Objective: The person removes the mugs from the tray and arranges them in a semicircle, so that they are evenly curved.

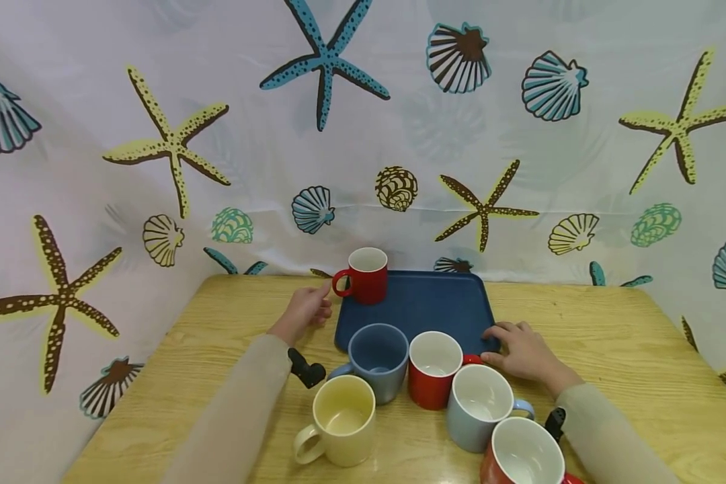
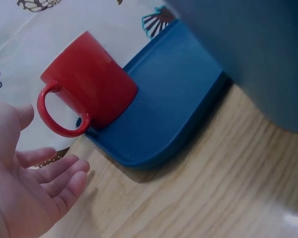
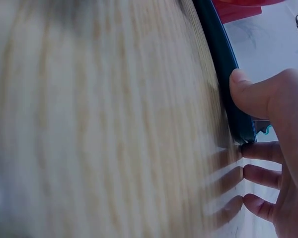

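A red mug with a white inside stands upright on the back left part of a dark blue tray. Its handle points left, toward my left hand. In the left wrist view this hand has loosely extended fingers and holds nothing; a small gap parts it from the handle. My right hand is at the tray's front right corner. The right wrist view shows its thumb touching the tray's rim, while the other fingers extend loosely by the corner, their tips down at the wooden table.
In front of the tray stand a blue mug, a second red mug, a pale blue mug, a yellow mug and an orange-red mug. A patterned curtain hangs behind the wooden table.
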The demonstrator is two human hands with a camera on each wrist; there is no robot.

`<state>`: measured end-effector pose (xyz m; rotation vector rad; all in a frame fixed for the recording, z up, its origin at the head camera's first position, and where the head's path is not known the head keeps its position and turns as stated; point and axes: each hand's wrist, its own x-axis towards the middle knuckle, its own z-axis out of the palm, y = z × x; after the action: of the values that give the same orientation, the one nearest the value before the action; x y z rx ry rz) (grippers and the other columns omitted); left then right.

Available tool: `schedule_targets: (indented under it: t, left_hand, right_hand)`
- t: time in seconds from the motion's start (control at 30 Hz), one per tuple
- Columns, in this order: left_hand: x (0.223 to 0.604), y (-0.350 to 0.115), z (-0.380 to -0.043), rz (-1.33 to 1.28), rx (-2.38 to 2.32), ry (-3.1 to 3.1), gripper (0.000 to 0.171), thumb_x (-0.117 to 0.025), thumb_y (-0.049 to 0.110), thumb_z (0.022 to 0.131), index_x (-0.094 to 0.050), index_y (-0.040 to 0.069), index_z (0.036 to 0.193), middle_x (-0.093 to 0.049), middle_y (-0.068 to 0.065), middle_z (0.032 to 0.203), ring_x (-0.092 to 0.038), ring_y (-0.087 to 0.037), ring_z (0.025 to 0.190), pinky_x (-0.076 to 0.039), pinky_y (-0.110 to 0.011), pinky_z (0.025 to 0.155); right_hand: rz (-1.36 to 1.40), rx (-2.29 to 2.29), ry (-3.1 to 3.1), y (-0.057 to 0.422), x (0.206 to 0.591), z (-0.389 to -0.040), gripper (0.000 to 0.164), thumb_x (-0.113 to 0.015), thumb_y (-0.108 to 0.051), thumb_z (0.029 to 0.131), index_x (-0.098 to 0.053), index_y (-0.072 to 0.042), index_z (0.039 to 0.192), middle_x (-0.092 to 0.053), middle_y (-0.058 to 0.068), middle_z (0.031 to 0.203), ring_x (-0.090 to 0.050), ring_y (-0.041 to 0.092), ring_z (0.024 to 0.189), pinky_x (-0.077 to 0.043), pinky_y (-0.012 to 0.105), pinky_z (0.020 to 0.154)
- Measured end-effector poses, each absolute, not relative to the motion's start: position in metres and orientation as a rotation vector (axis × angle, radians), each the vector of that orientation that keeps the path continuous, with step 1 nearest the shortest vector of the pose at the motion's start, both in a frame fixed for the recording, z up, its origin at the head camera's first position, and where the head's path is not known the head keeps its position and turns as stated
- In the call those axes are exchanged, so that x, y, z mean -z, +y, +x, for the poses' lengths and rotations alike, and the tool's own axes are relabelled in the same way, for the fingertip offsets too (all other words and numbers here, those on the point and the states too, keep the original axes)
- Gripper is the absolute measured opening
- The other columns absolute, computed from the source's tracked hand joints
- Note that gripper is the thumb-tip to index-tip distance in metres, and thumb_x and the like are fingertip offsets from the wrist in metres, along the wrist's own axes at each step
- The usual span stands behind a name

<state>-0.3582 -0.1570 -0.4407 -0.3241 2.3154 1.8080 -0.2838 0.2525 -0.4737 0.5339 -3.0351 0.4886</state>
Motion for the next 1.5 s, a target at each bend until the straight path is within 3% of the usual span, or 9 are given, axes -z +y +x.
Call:
schedule_targets:
  t: [0.4, 0.57, 0.93, 1.4, 1.5]
  left_hand:
    - [0.432, -0.155, -0.376, -0.305, -1.736, 2.285, 0.069, -0.040, 0.059, 0.092, -0.032, 0.013, 0.143, -0.052, -0.023, 0.120, -0.059, -0.031, 0.093, -0.050, -0.039, 0.081]
    - [0.427, -0.147, -0.382, -0.292, -1.671, 2.277, 0.072, -0.043, 0.063, 0.088, -0.036, 0.012, 0.139, -0.055, -0.022, 0.117, -0.060, -0.030, 0.092, -0.051, -0.037, 0.080]
    - [0.419, -0.136, -0.389, -0.271, -1.605, 2.304, 0.060, -0.040, 0.055, 0.094, -0.047, 0.004, 0.124, -0.057, -0.021, 0.111, -0.061, -0.028, 0.083, -0.050, -0.037, 0.078]
    - [0.406, -0.129, -0.399, -0.219, -1.534, 2.196, 0.060, -0.046, 0.056, 0.091, -0.043, 0.003, 0.117, -0.052, -0.019, 0.119, -0.062, -0.027, 0.087, -0.050, -0.038, 0.084]
    - [0.408, -0.126, -0.398, -0.213, -1.558, 2.164, 0.058, -0.046, 0.053, 0.092, -0.042, 0.004, 0.122, -0.052, -0.019, 0.121, -0.062, -0.028, 0.093, -0.050, -0.038, 0.085]
  right_hand:
    - [0.531, -0.478, -3.024, 0.255, 0.473, -0.283, 0.041, -0.062, -0.048, 0.084, -0.061, -0.020, 0.113, -0.048, 0.020, 0.131, -0.041, 0.042, 0.113, -0.035, 0.061, 0.089]
    - [0.528, -0.477, -3.015, 0.255, 0.473, -0.282, 0.041, -0.062, -0.047, 0.084, -0.061, -0.019, 0.114, -0.048, 0.020, 0.131, -0.040, 0.041, 0.113, -0.035, 0.059, 0.087]
    - [0.503, -0.448, -3.033, 0.253, 0.474, -0.282, 0.038, -0.063, -0.041, 0.085, -0.060, -0.019, 0.116, -0.047, 0.019, 0.131, -0.040, 0.041, 0.114, -0.034, 0.061, 0.089]
    - [0.520, -0.446, -3.017, 0.255, 0.476, -0.282, 0.039, -0.062, -0.044, 0.085, -0.059, -0.020, 0.117, -0.048, 0.018, 0.131, -0.041, 0.040, 0.114, -0.036, 0.059, 0.086]
    - [0.529, -0.443, -3.012, 0.255, 0.476, -0.282, 0.040, -0.061, -0.045, 0.086, -0.059, -0.019, 0.117, -0.048, 0.018, 0.130, -0.041, 0.039, 0.113, -0.036, 0.059, 0.086]
